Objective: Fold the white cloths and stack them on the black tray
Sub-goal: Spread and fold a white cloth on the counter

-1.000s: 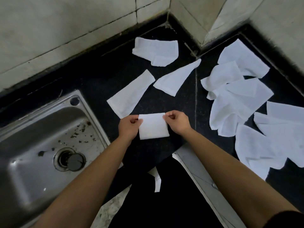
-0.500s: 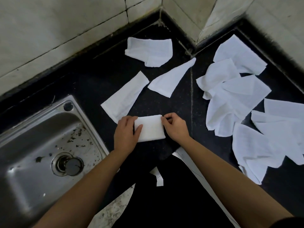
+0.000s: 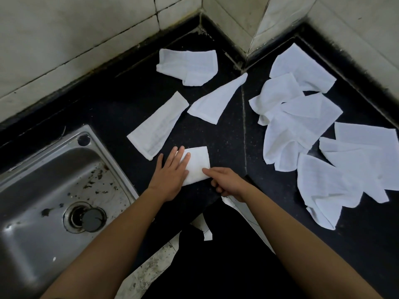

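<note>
- A black speckled stone countertop (image 3: 112, 108) is seen in a corner of pale, grimy tiled walls (image 3: 75, 39).
- A stainless-steel sink (image 3: 32, 212), flecked with debris, is set at 8 o'clock, with a round dark plug (image 3: 92, 220) over its drain.
- A small folded white cloth (image 3: 197, 162), a ribbed rectangle, is laid at the centre, on the counter's near edge.
- Its left part is pressed flat by the left hand (image 3: 170, 175), fingers straight and slightly spread.
- Its near right corner is touched by the right hand (image 3: 228, 183); one finger is stretched out and the rest are curled. Whether the corner is pinched cannot be told.
- At 12 o'clock a long strip (image 3: 157, 126), a tapered piece (image 3: 216, 102) and a rumpled cloth (image 3: 187, 66) are spread.
- At 3 o'clock a loose heap of unfolded cloths (image 3: 302, 126) is overlapped.
</note>
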